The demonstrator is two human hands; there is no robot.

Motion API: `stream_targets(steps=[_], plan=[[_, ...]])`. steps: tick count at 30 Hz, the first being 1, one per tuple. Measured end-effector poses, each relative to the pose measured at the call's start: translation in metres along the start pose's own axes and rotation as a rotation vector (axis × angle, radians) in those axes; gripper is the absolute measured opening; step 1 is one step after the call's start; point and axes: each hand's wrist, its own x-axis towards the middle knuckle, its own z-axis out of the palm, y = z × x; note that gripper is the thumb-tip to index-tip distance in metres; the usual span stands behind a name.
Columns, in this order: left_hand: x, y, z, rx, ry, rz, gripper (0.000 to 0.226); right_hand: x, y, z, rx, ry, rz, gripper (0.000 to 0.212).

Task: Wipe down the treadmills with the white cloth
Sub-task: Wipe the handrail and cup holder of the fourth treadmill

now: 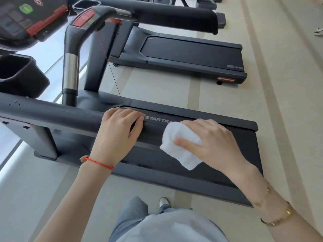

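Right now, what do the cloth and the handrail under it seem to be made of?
The cloth looks like white terry cotton, fuzzy and matte. The handrail seems to be dark foam or rubber padding, scuffed and pitted. The upright grip has a shiny metal band.

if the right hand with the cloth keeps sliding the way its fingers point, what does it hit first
Most likely the left hand. The right hand presses the white cloth on the treadmill's handrail, fingers pointing along it toward the left hand, which rests on the same rail, with bare rail between them.
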Motion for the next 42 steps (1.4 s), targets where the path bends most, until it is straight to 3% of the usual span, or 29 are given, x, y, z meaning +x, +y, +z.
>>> stream_targets(steps=[10, 15, 21, 26, 32, 36, 42], plan=[[0.001, -0.039, -0.015, -0.003, -0.018, 0.001, 0.017, 0.048, -0.071, 0.020, -0.113, -0.022, -0.073, 0.071], [0.003, -0.061, -0.021, -0.046, -0.018, 0.026, 0.017, 0.026, -0.064, 0.025, -0.068, 0.167, -0.084, 0.055], [0.002, -0.078, -0.021, -0.087, -0.092, 0.107, 0.018, 0.054, -0.104, 0.037, -0.107, 0.118, 0.027, 0.063], [0.001, -0.086, -0.026, -0.109, -0.143, 0.161, 0.027, 0.037, -0.098, 0.048, -0.130, 0.278, -0.029, 0.059], [0.003, -0.091, -0.028, -0.138, -0.184, 0.194, 0.022, 0.038, -0.105, 0.049, -0.185, 0.397, 0.210, 0.065], [0.004, -0.097, -0.028, -0.143, -0.246, 0.206, 0.022, 0.049, -0.135, 0.065, -0.158, 0.444, 0.133, 0.056], [-0.002, -0.089, -0.029, -0.175, -0.211, 0.194, 0.025, 0.031, -0.115, 0.063, -0.193, 0.488, 0.100, 0.053]])
